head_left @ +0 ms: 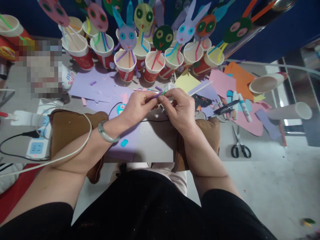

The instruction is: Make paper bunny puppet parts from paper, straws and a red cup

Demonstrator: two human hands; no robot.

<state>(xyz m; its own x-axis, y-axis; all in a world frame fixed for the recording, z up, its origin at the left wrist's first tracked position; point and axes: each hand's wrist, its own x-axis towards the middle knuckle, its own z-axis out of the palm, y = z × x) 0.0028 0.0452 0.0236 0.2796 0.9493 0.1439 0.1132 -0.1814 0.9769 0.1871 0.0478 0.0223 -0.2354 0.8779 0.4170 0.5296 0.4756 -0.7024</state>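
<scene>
Left hand: thumb and forefinger pinched together on the purple straw. Right hand: fingertips closed on the same piece. Both hands are equally near. The straw is bent; its held leg slants from lower left to upper right, above the desk. Toward the far edge: paper cups. Near the front edge, right: scissors.

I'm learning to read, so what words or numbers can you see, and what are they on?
None I can read for sure.
White container on the left: blue and red print, too blurred.
Red paper cup in front: marks, too small.
White marker: print, too small.
Purple straw: no writing shows.
</scene>
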